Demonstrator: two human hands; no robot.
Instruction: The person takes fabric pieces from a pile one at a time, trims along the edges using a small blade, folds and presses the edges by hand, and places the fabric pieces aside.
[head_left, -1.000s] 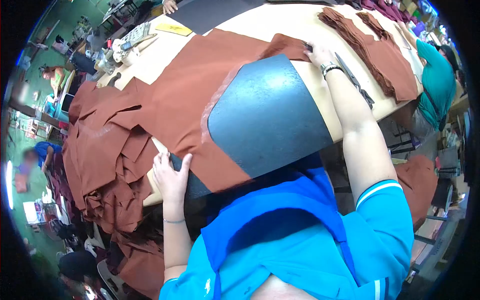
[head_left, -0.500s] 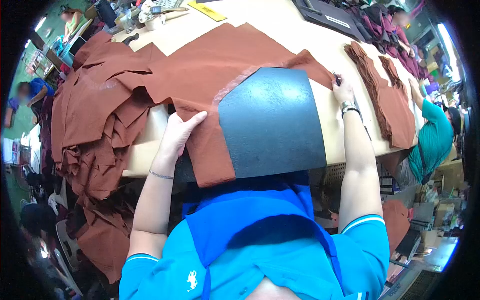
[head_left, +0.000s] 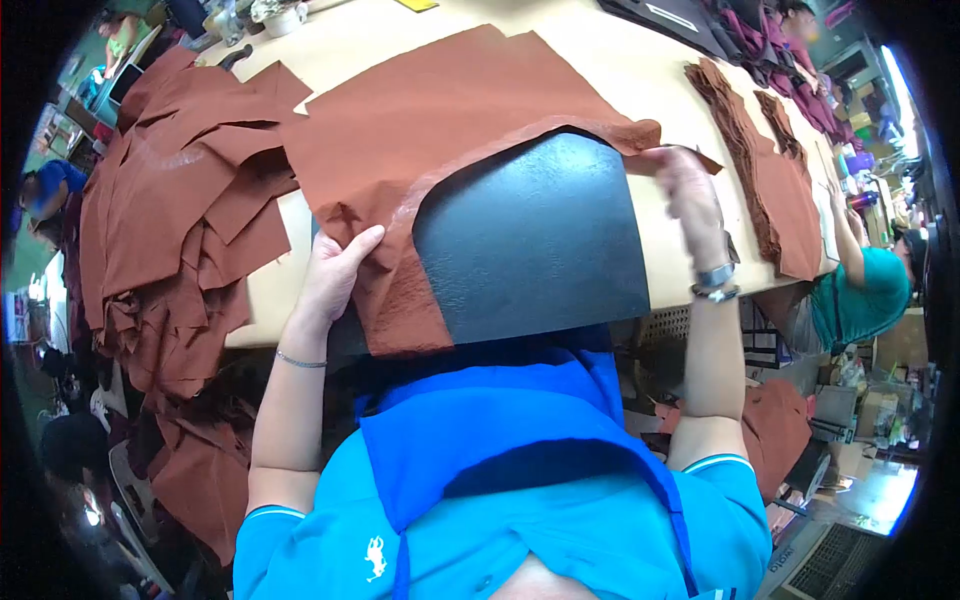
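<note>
A large reddish-brown fabric piece lies across the table and partly over a dark, shiny board. A pale, glossy strip runs along its curved edge. My left hand pinches the bunched left part of the fabric, thumb on top. At the right, my right hand is blurred, its fingers at the fabric's right tip beside the board; whether it grips the cloth is hard to tell.
A heap of brown pieces hangs over the left table edge. Stacked brown strips lie on the right of the table. A person in green works at the right. A cup stands at the back.
The fabric's left part has bunched up under my left hand, and its curved edge has lifted and shifted. My right hand has turned, and the black tool seen in it earlier no longer shows clearly.
</note>
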